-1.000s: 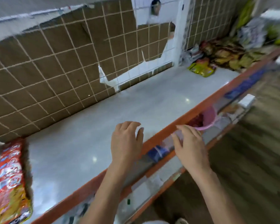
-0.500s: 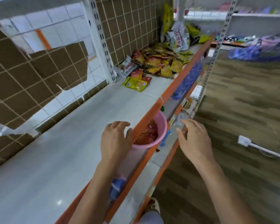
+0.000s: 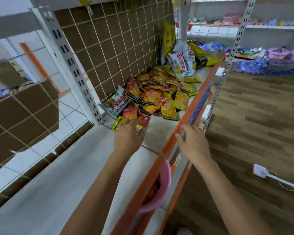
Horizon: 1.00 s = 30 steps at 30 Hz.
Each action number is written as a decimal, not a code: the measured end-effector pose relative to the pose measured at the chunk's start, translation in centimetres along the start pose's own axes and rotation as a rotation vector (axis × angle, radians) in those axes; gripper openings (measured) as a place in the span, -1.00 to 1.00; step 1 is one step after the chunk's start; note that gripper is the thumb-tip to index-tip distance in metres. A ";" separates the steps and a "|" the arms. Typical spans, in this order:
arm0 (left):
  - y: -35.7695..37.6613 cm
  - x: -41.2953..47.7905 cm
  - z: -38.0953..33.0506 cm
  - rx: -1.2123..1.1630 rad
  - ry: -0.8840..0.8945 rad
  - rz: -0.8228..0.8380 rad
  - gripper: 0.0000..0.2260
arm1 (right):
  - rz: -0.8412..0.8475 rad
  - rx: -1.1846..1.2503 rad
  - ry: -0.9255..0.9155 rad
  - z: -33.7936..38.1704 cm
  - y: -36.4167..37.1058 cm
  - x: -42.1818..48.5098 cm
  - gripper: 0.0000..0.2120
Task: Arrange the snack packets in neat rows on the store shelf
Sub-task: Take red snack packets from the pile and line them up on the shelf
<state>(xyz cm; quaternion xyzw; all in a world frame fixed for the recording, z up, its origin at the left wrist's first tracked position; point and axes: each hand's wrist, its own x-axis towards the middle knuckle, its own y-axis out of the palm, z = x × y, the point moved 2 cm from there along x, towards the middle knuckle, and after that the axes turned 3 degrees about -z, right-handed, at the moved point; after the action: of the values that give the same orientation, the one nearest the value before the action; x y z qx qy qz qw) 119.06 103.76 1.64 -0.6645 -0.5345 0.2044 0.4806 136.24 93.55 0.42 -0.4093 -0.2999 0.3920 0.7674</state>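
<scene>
A loose heap of small yellow, orange and red snack packets [image 3: 159, 94] lies against the brown tiled wall on the pale shelf [image 3: 75, 175]. My left hand [image 3: 128, 134] reaches over the near edge of the heap. Its fingers come down on a yellow packet [image 3: 118, 122] beside a red packet [image 3: 144, 119]; no grip shows. My right hand [image 3: 192, 141] hovers with straight fingers over the shelf's orange front edge [image 3: 170, 145] and holds nothing.
Larger white and yellow bags [image 3: 182, 65] are piled at the shelf's far end. A pink bowl [image 3: 161, 187] sits on the lower shelf below my arms. Perforated uprights [image 3: 227, 56] flank the bay. A power strip [image 3: 261, 172] lies on the wooden floor.
My view has swung right along the shelf to the packet heap. My left hand has moved forward onto the nearest packets, and my right hand has come up over the orange edge.
</scene>
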 end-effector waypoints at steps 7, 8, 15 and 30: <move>3.6 10.4 -2.1 0.077 -0.072 0.045 -0.57 | 0.061 0.038 -0.077 0.0 1.7 13.4 -0.60; 3.9 11.6 -2.4 0.084 -0.082 0.040 -0.57 | 0.061 0.036 -0.095 0.0 1.7 15.2 -0.58; 6.8 16.6 -3.4 0.197 -0.269 0.208 -0.54 | 0.104 -0.049 -0.240 1.5 3.1 21.9 -0.60; 7.1 16.8 -4.1 0.221 -0.407 0.108 -0.48 | -0.134 0.040 -0.316 0.5 6.3 22.7 -0.82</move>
<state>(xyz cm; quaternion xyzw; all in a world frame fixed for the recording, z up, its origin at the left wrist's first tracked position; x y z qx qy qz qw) 131.70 117.47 1.51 -0.5806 -0.5584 0.4167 0.4212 145.27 115.25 -1.59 -0.3064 -0.4356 0.4053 0.7430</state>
